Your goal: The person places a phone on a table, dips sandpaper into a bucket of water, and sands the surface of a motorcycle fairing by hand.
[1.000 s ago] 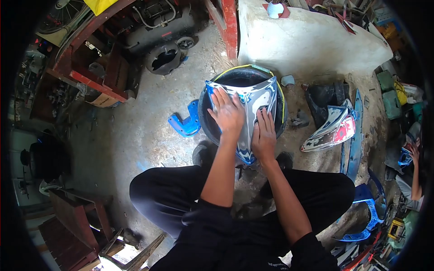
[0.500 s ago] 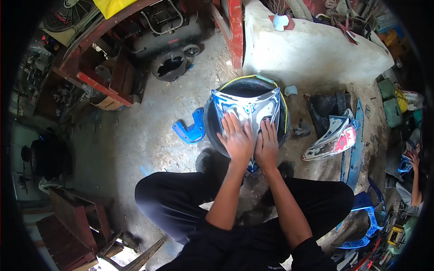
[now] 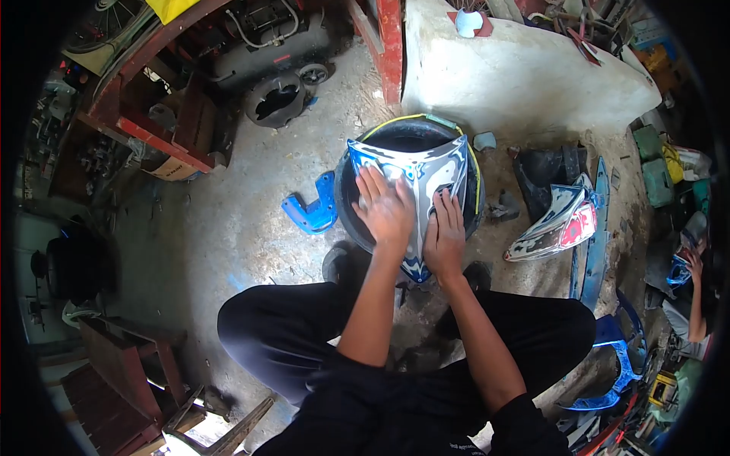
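A pointed motorcycle fairing panel (image 3: 417, 220), patchy in blue, white and grey, rests across a black bucket (image 3: 347, 220) between my knees. My left hand (image 3: 385, 211) lies flat on the left half of the panel with its fingers spread. On the right half, my right hand (image 3: 445, 235) is stretched out along the panel's side, its fingers close together. A small dark spot shows by the right fingertips; whether it is a hole or a piece of something, I cannot make out. The bucket's yellow handle (image 3: 478, 178) runs around its rim.
Left of the bucket lies a blue plastic part (image 3: 313, 207). To the right are a white-and-red fairing piece (image 3: 559, 220), a long blue strip (image 3: 597, 228) and a blue frame (image 3: 620, 368). A low white wall (image 3: 525, 83) stands ahead. Another person's hand (image 3: 695, 266) shows at far right.
My left hand has slid left across the panel, away from the middle ridge, baring the lower tip. The right hand stays on its side. The whole view has shifted slightly.
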A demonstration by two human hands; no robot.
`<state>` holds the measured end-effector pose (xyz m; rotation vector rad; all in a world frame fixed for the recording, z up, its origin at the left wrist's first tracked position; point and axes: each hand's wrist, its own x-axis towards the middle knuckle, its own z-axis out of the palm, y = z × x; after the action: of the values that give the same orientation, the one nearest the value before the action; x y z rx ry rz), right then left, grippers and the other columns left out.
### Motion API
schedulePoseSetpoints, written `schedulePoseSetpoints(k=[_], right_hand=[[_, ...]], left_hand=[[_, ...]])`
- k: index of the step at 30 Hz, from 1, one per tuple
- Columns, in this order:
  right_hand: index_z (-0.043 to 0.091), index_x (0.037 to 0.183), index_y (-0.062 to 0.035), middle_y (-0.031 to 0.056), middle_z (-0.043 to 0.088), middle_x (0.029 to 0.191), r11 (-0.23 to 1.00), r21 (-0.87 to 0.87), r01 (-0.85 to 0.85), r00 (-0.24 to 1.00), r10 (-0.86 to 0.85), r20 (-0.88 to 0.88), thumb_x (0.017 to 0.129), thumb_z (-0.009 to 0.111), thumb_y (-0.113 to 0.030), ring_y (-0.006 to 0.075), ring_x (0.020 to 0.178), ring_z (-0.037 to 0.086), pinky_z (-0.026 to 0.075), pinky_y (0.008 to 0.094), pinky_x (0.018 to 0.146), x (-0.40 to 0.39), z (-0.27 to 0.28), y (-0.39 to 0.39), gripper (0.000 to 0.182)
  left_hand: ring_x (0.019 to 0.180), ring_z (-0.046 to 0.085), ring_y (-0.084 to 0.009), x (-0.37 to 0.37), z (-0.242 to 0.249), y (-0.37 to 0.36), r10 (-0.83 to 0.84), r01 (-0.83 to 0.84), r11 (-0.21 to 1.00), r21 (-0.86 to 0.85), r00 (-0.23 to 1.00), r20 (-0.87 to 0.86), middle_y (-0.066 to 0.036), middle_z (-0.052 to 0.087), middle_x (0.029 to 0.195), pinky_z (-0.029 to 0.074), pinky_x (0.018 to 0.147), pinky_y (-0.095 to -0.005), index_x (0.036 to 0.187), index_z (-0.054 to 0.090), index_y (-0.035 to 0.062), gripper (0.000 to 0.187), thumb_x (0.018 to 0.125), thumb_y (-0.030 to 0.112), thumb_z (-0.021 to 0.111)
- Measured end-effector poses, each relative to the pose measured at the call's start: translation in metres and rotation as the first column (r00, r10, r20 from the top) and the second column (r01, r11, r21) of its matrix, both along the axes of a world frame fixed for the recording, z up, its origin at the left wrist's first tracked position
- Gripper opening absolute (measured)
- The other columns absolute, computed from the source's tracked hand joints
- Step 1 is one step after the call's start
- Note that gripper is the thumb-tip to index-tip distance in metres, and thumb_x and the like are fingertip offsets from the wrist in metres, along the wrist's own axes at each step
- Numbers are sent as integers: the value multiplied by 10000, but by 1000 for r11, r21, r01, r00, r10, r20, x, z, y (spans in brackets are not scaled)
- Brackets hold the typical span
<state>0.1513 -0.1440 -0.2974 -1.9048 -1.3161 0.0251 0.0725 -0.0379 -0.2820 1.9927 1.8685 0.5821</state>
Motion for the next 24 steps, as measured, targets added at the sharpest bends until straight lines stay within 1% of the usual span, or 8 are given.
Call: schedulePoseSetpoints(k=[4,6,12,14,15,18,21,24], right_hand=[[545,1465,-36,165,502,1546,999,-34,0,1000,0,-6,1009,493,-149,387,1466,407,330,482,1164,0,0,-2,472],[540,1467,-33,163,497,1551,999,-33,3,1000,-3,15,1012,489,-154,383,1471,400,317,483,1169,-1,-1,-3,474],[540,1463,-23,160,487,1559,1000,-22,10,1000,-9,24,1021,473,-164,382,1477,391,322,485,1166,0,-4,0,469],[541,1462,-24,159,487,1559,1000,-13,-5,1000,5,17,1021,471,-163,381,1478,390,328,486,1162,-1,-5,0,468],[541,1463,-25,160,492,1555,1000,-13,-5,1000,5,4,1021,473,-162,381,1476,393,334,488,1159,-1,-4,-2,467],[543,1461,-29,161,508,1542,1000,4,-6,1000,6,-9,1020,479,-160,381,1470,404,343,492,1153,-2,2,-3,464],[552,1451,-27,162,512,1537,1000,-1,10,1000,-10,-3,1019,484,-154,387,1465,410,357,492,1143,-4,0,-2,456],[560,1443,-26,163,512,1536,1000,6,19,1000,-19,16,1018,487,-148,392,1463,412,375,487,1130,0,-3,0,448]], left_hand=[[1564,225,-384,3,3,43,45,-42,998,-43,996,78,-214,241,1686,261,1175,-677,1597,278,-14,766,1064,530,357],[1561,245,-363,4,2,45,70,-67,997,-38,993,96,-200,264,1682,268,1178,-662,1594,291,-11,731,1063,481,389],[1566,229,-363,-7,1,-22,-32,32,999,-12,999,16,-192,240,1692,235,1175,-697,1609,283,18,718,1066,479,382],[1566,230,-362,-7,4,-1,-45,44,999,4,996,78,-191,250,1689,246,1174,-693,1606,286,14,721,1069,485,379],[1562,240,-364,-7,1,18,-44,44,999,13,998,53,-191,254,1687,253,1177,-685,1603,295,18,716,1072,492,375],[1545,283,-372,-9,1,54,-14,24,999,-49,983,183,-196,282,1675,291,1171,-668,1591,333,32,688,1074,484,371],[1546,282,-375,-12,-14,7,-82,65,992,112,986,147,-202,296,1669,303,1160,-669,1576,360,11,672,1070,453,400],[1549,278,-375,-12,-4,-53,-92,80,993,85,986,141,-202,302,1667,295,1159,-671,1571,368,7,682,1058,451,433]])
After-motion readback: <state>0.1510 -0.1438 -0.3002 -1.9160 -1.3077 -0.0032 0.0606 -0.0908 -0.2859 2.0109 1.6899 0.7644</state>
